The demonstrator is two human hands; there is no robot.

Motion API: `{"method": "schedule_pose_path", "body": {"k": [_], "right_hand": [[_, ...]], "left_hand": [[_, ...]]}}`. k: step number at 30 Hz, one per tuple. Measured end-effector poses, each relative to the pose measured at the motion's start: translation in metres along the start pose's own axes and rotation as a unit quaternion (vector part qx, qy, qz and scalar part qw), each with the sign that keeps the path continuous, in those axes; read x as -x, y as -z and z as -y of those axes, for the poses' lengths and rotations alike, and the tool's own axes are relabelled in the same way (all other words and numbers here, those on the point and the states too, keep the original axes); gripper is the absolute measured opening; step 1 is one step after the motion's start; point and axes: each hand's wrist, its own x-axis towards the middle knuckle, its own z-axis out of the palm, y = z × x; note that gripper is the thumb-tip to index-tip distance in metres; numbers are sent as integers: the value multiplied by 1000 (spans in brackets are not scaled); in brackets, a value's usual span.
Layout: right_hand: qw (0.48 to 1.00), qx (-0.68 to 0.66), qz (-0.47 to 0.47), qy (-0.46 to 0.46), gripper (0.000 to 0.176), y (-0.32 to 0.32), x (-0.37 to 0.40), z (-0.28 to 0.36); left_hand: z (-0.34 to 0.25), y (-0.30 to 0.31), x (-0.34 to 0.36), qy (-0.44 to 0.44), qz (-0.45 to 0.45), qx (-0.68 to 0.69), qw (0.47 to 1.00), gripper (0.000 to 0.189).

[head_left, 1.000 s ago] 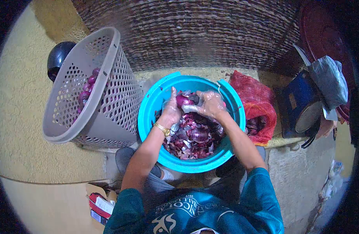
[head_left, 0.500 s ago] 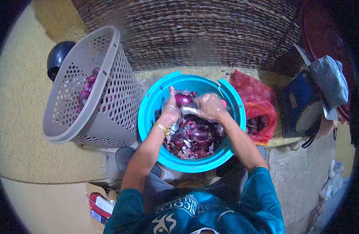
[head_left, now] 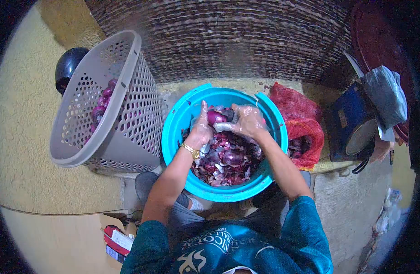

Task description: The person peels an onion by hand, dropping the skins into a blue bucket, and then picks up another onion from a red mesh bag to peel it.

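Note:
Over a turquoise basin [head_left: 172,176], my left hand [head_left: 201,131] is closed on a red onion [head_left: 215,117], its thumb pointing up. Thin clear plastic gloves cover both hands. My right hand [head_left: 248,121] is at the onion's right side, fingers curled and the white-wrapped thumb reaching toward it. A small pink end [head_left: 264,121] shows at the right hand's outer edge; the rest of that object is hidden. A dark patch lies between onion and right hand, too blurred to name. Below, a larger red onion [head_left: 233,158] rests among loose onion skins [head_left: 214,171].
A tilted grey perforated basket [head_left: 144,105] with several red onions [head_left: 100,107] stands left. Right of the basin lies a red mesh sack [head_left: 294,107], then a blue scale-like box [head_left: 351,118] with a plastic bag [head_left: 385,93]. A woven wall [head_left: 228,41] stands behind.
My right hand has turned and opened slightly, its thumb and fingers spreading beside the onion. The held onion has shifted a little. My left hand stays nearly in place.

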Motion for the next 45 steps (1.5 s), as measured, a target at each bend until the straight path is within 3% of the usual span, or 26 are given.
{"method": "schedule_pose_path", "body": {"k": [14, 16, 17, 19, 25, 29, 31, 34, 39, 41, 45], "right_hand": [[999, -22, 43, -4, 65, -16, -2, -4], [998, 4, 66, 13, 62, -12, -3, 0], [998, 4, 65, 13, 62, -10, -3, 2], [992, 72, 100, 28, 60, -3, -4, 8], [977, 102, 146, 117, 59, -5, 1, 2], [974, 97, 156, 134, 61, -12, 0, -5], [992, 45, 81, 86, 59, -4, 0, -2], [1000, 13, 7, 25, 60, 4, 2, 2], [1000, 12, 1, -9, 70, 7, 1, 3], [1000, 0, -8, -4, 71, 3, 1, 1], [998, -20, -45, 26, 78, -6, 1, -6]], "left_hand": [[2, 9, -10, -1, -26, 37, 999, 63], [0, 14, -11, 36, 59, 72, 995, 67], [2, 14, -11, 36, 59, 72, 995, 67], [0, -2, 2, -14, -3, 51, 999, 62], [9, 18, -21, -53, -79, 49, 994, 67], [5, 27, -24, 1, -16, 72, 997, 66], [4, 22, -18, 20, 43, 50, 998, 68], [3, 14, -12, 7, 0, -7, 1000, 71], [-1, 1, 0, 17, -1, -42, 999, 71], [2, 7, -5, 11, -6, -21, 1000, 61], [2, 2, -1, -16, -22, -39, 999, 61]]}}
